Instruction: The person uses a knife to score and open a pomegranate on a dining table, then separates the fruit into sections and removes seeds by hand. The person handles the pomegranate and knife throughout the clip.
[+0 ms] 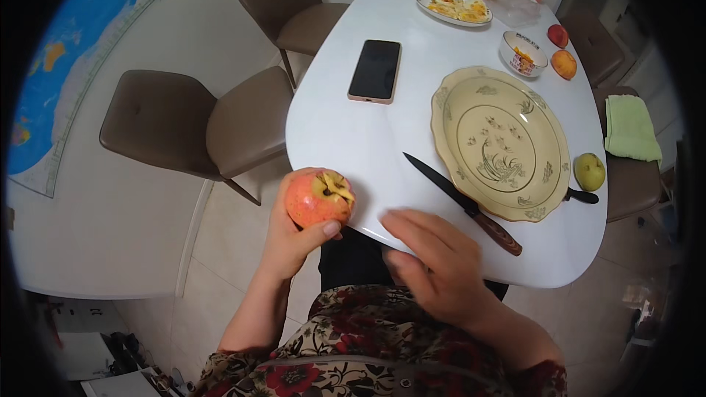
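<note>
My left hand (295,231) is wrapped around a pink-red pomegranate (314,207), whose yellowish crown faces up and to the right. The fruit is held just off the table's near left edge. Slightly blurred, my right hand (436,259) hovers by the near edge with its thumb apart from the fingers and nothing in it. Right of that hand lies a kitchen knife (441,182) with a black blade and brown handle, its blade pointing away to the left. Beside the knife is a large cream oval dish (499,127) with a scalloped rim and painted plants, holding nothing.
A smartphone (375,71) lies face up on the white table (325,105). Beyond are a plate of fried eggs (458,7), a small bowl (524,54) and several fruits. Near a green pear (589,171), a black handle (582,196) sticks out from the dish. Chairs (248,121) flank the table.
</note>
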Demonstrator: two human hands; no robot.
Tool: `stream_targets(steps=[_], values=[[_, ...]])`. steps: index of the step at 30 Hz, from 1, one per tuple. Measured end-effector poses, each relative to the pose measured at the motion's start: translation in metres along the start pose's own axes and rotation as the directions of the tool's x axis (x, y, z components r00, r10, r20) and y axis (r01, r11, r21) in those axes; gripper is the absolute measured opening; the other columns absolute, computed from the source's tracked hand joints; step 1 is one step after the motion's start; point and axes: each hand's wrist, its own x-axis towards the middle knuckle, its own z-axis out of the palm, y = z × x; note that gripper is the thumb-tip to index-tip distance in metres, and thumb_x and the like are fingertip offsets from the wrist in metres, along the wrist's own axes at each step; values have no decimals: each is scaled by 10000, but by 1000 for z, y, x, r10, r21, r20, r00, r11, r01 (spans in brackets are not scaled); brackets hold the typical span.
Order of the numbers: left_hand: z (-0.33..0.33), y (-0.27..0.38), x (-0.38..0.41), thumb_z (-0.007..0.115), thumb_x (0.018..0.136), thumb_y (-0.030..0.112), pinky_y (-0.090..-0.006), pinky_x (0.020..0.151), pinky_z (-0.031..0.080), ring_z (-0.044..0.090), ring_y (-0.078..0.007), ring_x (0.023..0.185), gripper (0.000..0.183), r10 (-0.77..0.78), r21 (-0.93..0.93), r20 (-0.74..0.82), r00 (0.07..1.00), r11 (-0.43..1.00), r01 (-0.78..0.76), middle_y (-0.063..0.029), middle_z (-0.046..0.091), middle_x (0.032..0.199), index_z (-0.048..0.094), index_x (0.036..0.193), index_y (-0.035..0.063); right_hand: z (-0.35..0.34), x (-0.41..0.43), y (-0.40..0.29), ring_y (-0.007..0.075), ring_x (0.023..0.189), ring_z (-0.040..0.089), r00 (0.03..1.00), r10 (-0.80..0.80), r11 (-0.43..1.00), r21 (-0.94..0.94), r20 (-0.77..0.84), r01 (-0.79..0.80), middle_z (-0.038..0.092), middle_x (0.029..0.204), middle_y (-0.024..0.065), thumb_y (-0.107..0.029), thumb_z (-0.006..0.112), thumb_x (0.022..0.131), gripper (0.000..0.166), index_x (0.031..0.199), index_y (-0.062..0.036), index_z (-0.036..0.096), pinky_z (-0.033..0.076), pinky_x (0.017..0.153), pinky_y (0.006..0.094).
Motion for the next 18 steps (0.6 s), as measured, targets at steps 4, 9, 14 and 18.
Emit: stream_targets(steps=[4, 9, 14, 18], values=[[-11, 7, -17, 823, 735, 87, -329, 997, 473, 575, -188, 1155, 725, 128, 95, 19, 992, 987, -129, -108, 592, 1230, 428, 1341, 34, 53, 52, -11, 263, 824, 641, 966, 250, 903, 346, 61, -256, 630, 1040, 143, -203, 673, 916, 369, 1226, -13, 615, 524, 743, 344], [-44, 1, -33, 843, 730, 121, -333, 963, 494, 578, -173, 1119, 689, 67, 232, -104, 992, 972, -41, -94, 588, 1213, 470, 1303, 35, 120, 62, 24, 195, 761, 612, 903, 302, 689, 584, 306, -428, 641, 978, 110, -258, 636, 954, 309, 1152, -24, 673, 509, 726, 317], [-67, -6, -45, 839, 734, 119, -332, 951, 499, 579, -175, 1110, 672, 5, 216, -196, 980, 976, 38, -91, 582, 1210, 474, 1293, 40, 138, 68, 20, 77, 828, 597, 927, 201, 890, 337, 317, -308, 645, 932, 44, -166, 534, 1027, 267, 1202, 9, 634, 510, 736, 246], [-86, -12, -44, 840, 727, 103, -330, 956, 499, 578, -179, 1117, 685, 21, 184, -182, 983, 983, 13, -90, 577, 1221, 471, 1301, 47, 154, 69, 17, 250, 794, 630, 875, 347, 756, 452, 339, -474, 656, 982, 140, -164, 503, 1014, 255, 1090, 30, 651, 515, 775, 362]])
